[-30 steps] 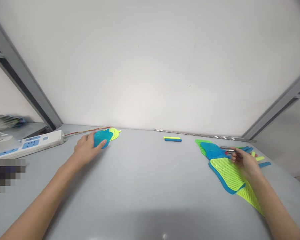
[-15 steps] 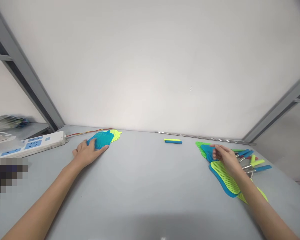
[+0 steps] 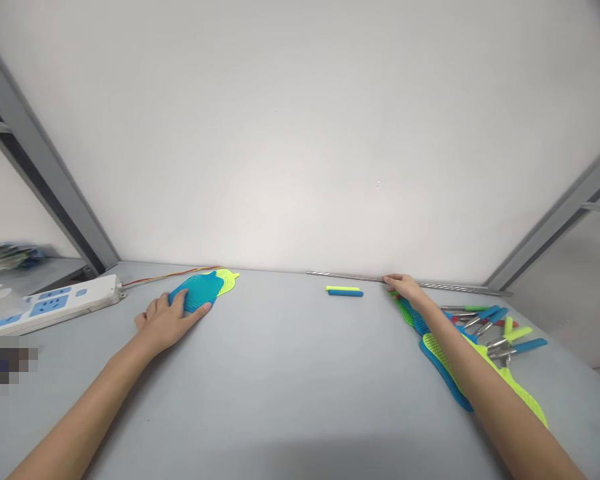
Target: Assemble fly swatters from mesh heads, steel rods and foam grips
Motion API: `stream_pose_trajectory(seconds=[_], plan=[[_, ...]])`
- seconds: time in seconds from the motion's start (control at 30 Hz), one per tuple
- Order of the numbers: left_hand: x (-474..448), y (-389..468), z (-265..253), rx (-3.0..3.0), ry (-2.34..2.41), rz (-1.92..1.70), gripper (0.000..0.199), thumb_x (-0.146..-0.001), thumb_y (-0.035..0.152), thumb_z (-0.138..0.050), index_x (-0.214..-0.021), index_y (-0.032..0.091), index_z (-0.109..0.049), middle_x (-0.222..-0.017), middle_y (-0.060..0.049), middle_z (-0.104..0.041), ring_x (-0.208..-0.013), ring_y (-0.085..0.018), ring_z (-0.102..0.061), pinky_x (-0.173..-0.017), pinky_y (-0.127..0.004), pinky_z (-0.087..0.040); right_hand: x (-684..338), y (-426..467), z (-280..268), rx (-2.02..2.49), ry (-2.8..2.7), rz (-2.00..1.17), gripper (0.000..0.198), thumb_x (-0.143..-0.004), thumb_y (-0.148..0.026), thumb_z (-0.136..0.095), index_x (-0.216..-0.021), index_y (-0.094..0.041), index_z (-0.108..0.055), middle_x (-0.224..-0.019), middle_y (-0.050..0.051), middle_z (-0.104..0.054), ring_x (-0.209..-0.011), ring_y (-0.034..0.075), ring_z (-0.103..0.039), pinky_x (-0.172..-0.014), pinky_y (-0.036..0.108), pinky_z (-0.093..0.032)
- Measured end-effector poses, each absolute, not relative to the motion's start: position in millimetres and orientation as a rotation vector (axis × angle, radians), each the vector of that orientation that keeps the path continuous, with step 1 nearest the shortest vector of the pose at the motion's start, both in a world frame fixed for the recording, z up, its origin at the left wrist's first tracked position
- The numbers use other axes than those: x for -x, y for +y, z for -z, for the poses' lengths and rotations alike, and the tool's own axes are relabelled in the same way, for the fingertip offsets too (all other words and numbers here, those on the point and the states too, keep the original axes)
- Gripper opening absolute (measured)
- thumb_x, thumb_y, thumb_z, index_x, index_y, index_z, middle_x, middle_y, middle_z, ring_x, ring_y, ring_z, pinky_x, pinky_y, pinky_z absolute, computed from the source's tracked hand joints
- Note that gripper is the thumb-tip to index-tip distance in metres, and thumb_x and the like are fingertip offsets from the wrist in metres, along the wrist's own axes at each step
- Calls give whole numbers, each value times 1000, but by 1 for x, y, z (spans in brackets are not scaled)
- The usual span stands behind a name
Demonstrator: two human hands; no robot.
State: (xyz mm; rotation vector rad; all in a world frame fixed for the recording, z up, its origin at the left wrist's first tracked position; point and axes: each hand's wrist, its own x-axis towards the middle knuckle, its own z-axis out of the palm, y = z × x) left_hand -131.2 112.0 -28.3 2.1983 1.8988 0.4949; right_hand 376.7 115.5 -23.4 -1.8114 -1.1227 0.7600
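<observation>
My left hand (image 3: 166, 321) lies with fingers and thumb spread over a blue perforated fly swatter head (image 3: 200, 292) on the left of the table. A yellow-green swatter head (image 3: 229, 280) sticks out from beneath the blue one. By the wall, the fingertips of my right hand (image 3: 404, 288) are pinched together at the thin metal rods (image 3: 345, 275); how many they hold is hidden. Under my right forearm lies a pile of fly swatters, with a yellow-green head (image 3: 525, 395), a blue head (image 3: 443, 371) and a green head (image 3: 405, 311) showing.
Two short tubes, one yellow-green (image 3: 343, 289) and one blue (image 3: 345, 293), lie side by side near the wall. Swatter handles (image 3: 530, 346) fan out at the right. A white power strip (image 3: 80, 297) with wires occupies the left, beside a metal frame post.
My right hand has moved left and toward the wall, from above the swatters to the metal rods. The left hand stays on the blue head. The view has shifted slightly.
</observation>
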Motion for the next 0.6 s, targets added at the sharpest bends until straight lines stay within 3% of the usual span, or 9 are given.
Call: stream_pose_trajectory(seconds=[0.17, 0.27, 0.43, 0.6], plan=[[122, 113, 24, -2000, 2244, -317, 72, -69, 63, -29, -122, 13, -31, -124, -22, -28, -115, -40, -22, -84, -54, -19, -384, 122, 34, 1869, -1209, -718, 20, -73, -28, -55, -83, -11, -58, -56, -1, -51, -43, 6, -44, -39, 18, -35], [119, 112, 22, -1998, 2276, -246, 71, -70, 63, -27, -124, 17, -29, -125, -20, -29, -116, -35, -23, -86, -50, -21, -388, 120, 36, 1863, -1269, -714, 21, -66, -27, -59, -80, -12, -60, -57, 0, -53, -42, 6, -42, -40, 19, -35], [116, 112, 22, -1998, 2311, -189, 71, -71, 64, -23, -125, 17, -27, -126, -20, -27, -117, -35, -22, -87, -49, -20, -386, 114, 31, 1883, -1380, -736, 29, -59, -33, -63, -80, -14, -61, -58, 0, -52, -43, 6, -39, -41, 19, -35], [115, 112, 22, -2008, 2336, -169, 73, -71, 64, -22, -126, 17, -25, -127, -20, -26, -117, -35, -22, -86, -48, -22, -383, 113, 32, 1914, -1422, -678, 29, -61, -38, -59, -77, -14, -61, -55, -2, -47, -42, 6, -36, -41, 19, -33]])
